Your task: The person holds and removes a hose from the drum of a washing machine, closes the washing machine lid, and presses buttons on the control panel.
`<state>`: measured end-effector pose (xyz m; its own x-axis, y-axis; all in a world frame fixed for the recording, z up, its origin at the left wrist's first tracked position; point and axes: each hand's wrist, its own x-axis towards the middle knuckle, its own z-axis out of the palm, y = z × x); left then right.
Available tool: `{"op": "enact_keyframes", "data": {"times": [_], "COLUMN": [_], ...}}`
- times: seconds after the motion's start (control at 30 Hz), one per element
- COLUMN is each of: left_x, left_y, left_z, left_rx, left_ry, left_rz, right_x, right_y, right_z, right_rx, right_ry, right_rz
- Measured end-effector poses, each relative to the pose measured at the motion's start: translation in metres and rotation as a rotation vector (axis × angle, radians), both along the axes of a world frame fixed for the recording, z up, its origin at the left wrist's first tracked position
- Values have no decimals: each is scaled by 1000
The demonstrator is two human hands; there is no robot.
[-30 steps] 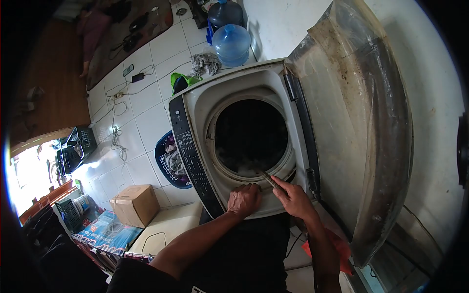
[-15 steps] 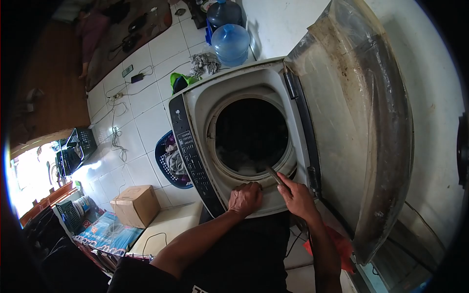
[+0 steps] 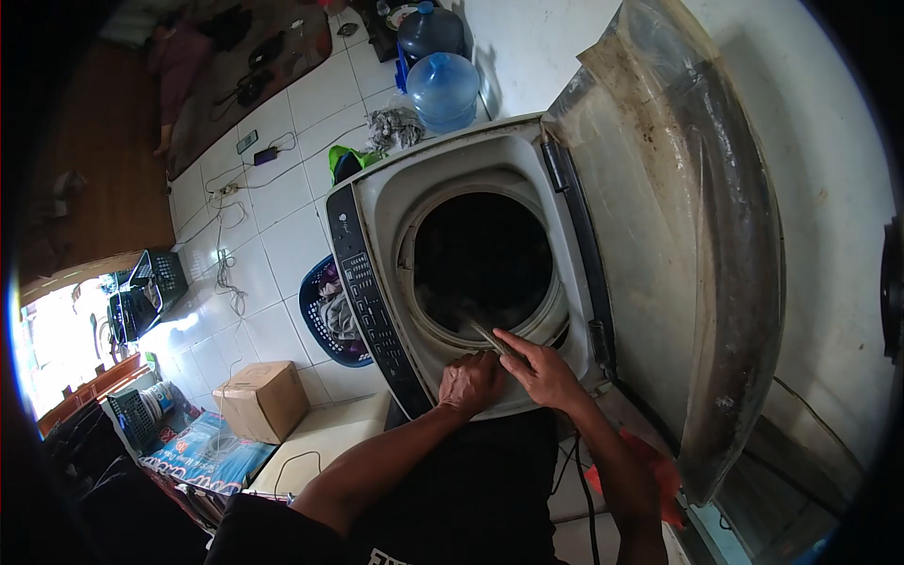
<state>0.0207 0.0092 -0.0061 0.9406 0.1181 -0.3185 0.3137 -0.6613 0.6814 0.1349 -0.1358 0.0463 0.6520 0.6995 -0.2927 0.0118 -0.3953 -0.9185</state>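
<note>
A top-loading washing machine (image 3: 381, 202) stands before me with its lid up and its round drum opening (image 3: 482, 254) dark inside. My right hand (image 3: 544, 370) is closed around a thin, stiff-looking hose (image 3: 492, 337), whose end points over the drum's near edge. A pale blur, perhaps water, shows by that end. My left hand (image 3: 473, 381) rests with curled fingers on the near rim, beside the hose; its fingertips are hidden. The drum's contents are too dark to make out.
The plastic-covered lid (image 3: 650, 217) rises at the right against the wall. Left of the machine are a blue laundry basket (image 3: 325, 320) with clothes and a cardboard box (image 3: 262, 400). Water jugs (image 3: 443, 89) stand beyond it. Cables (image 3: 226, 273) cross the tiled floor.
My right hand and the hose have shifted left, closer to my left hand. A black tube now shows below my right forearm. My left hand stays in place.
</note>
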Motion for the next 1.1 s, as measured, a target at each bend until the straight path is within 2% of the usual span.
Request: {"op": "enact_keyframes", "data": {"times": [0.03,0.1,0.27,0.4,0.57,0.73,0.9,1.1], "left_x": [-1,-1,-3,0,-5,-5,-5,-5], "left_y": [0,-1,-2,-1,-3,-4,-6,-7], "left_z": [-1,-1,-1,8,0,0,1,1], "left_rx": [0,-1,1,35,48,89,79,78], "left_ry": [-3,-14,-87,-22,-92,-43,-66,-41], "left_rz": [4,9,22,-15,10,9,30,50], "right_x": [2,11,19,16,7,0,-12,-20], "right_y": [0,3,2,-1,-9,-23,-33,-38], "right_z": [3,12,14,17,17,16,-6,-3], "right_rx": [2,-131,-90,-7,51,80,19,-122], "right_ry": [-3,221,196,214,147,72,-133,-134], "right_rz": [0,30,-3,-83,-116,-165,-235,-162]}}
